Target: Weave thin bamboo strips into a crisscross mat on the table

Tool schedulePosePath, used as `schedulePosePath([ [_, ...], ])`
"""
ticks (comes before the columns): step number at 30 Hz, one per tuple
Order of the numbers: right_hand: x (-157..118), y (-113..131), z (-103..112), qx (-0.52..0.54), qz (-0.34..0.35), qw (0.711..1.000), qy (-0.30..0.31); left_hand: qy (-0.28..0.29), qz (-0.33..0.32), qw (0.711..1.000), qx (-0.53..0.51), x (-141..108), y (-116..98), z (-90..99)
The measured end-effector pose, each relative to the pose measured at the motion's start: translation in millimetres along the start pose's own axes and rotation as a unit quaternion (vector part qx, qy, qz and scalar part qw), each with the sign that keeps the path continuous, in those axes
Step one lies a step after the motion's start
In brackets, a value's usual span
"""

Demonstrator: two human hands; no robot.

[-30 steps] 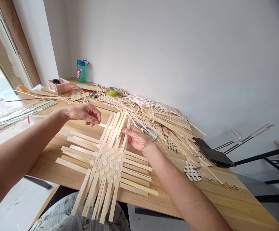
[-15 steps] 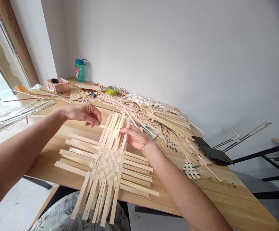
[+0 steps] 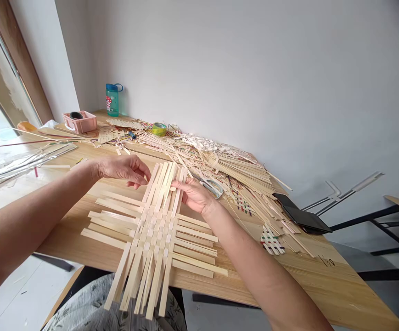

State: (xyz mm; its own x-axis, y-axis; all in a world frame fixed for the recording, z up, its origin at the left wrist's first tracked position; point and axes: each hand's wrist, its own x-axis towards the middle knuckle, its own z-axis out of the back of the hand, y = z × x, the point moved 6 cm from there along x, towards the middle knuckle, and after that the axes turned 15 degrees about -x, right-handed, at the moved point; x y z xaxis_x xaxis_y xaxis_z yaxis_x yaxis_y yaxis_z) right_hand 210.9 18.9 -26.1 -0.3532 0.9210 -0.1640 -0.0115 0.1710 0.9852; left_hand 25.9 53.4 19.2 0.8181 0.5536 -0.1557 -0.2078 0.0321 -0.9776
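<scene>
A woven piece of pale wooden strips [image 3: 156, 230] lies at the table's front edge, its loose strip ends spreading to all sides and some hanging over the edge. My right hand [image 3: 194, 195] grips its far strips near the right side, thumb on top, other fingers mostly hidden beneath. At the upper left of the weave is my left hand [image 3: 132, 172], its fingers curled together and their tips close to the outer far strip. Whatever those fingertips hold is too small or hidden to make out.
Behind the weave, scissors [image 3: 212, 187] lie beside a heap of loose strips [image 3: 244, 171]. A pink basket [image 3: 82, 123], teal bottle [image 3: 112, 101] and yellow-green tape roll [image 3: 159, 129] stand farther back. A black flat object [image 3: 302, 215] and small woven piece [image 3: 271, 241] are at right.
My left hand has moved right, up to the far left strips of the weave. The strip end seen at its fingertips before no longer shows. My right hand keeps its grip.
</scene>
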Motion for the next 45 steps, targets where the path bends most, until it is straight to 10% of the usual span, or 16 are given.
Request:
schedulePosePath([
  [14,-9.8,13.8,15.6,-0.154,-0.030,0.984,0.084,-0.009,0.022,0.991,-0.131,7.4,14.7,-1.1],
  [33,-10.1,26.1,7.6,-0.172,0.092,0.981,0.011,-0.021,0.040,0.998,-0.044,1.0,13.0,7.1],
  [45,-4.6,14.9,7.2,-0.099,0.043,0.994,0.018,0.007,0.005,0.993,-0.117,5.1,17.8,5.5],
])
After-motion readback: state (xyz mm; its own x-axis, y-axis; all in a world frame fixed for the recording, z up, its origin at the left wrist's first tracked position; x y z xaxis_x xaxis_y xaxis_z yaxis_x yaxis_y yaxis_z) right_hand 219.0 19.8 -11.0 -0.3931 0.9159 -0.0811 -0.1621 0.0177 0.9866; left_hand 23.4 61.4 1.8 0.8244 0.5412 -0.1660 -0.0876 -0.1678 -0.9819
